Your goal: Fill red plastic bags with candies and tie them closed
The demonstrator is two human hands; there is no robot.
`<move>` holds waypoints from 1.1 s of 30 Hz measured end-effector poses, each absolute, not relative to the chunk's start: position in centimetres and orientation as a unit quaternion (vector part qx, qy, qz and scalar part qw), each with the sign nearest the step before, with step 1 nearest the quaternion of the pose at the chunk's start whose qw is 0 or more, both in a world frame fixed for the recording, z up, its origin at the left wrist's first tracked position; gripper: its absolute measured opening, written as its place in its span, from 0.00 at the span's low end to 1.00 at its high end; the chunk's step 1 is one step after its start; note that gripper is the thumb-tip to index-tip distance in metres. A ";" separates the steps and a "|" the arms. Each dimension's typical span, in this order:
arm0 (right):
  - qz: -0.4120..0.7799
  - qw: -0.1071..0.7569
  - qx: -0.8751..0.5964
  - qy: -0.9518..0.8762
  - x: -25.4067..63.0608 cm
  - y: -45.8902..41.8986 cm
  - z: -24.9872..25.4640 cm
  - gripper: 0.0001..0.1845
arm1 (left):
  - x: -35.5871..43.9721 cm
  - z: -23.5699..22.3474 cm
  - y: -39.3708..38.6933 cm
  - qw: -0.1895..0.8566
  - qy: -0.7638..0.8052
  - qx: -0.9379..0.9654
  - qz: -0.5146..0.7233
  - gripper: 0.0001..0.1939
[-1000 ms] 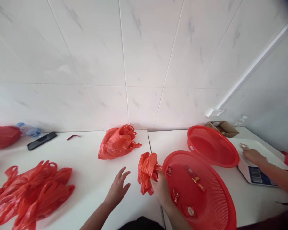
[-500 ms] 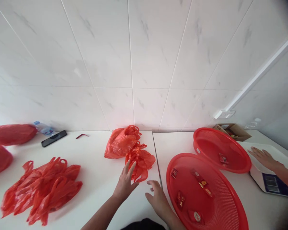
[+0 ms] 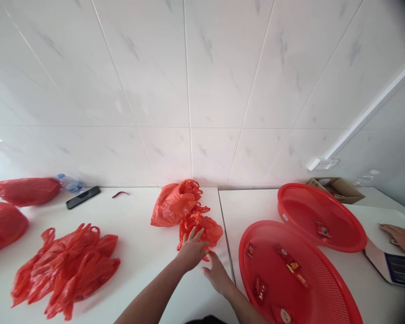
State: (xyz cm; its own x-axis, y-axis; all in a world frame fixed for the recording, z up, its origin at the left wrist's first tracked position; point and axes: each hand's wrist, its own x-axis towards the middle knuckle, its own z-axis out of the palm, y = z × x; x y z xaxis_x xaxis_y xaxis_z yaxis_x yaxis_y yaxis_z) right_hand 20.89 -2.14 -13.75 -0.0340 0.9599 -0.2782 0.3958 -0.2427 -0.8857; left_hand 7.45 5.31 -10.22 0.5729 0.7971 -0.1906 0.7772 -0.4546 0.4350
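A small crumpled red plastic bag [image 3: 213,230] lies near the seam between the two white tables. My left hand [image 3: 191,250] rests over its near left part, fingers spread. Just to the right, my right hand [image 3: 217,272] has its fingertips at the bag's near edge, with thumb and forefinger apart. Whether those fingertips touch the plastic I cannot tell. Behind the small bag, against the wall, sits a fuller red plastic bag [image 3: 171,208] with its handles bunched at the top.
Left are a pile of red bags [image 3: 65,267], filled red bags [image 3: 29,191], a bottle [image 3: 70,184], a phone [image 3: 83,198] and a red strip [image 3: 120,194]. Right are red baskets [image 3: 245,243] holding small packets, a cardboard box [image 3: 349,193], and another person's hand [image 3: 403,238] over a scale [image 3: 380,265].
Both my hands have moved forward, the left now over the small bag and the right at its edge. The other person's hand has shifted right. The view has moved slightly.
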 end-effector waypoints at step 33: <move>0.585 0.563 -0.526 -0.252 25.1 -8.8 -2.6 0.27 | 10.2 -4.7 -1.0 0.524 0.405 0.680 0.316 0.22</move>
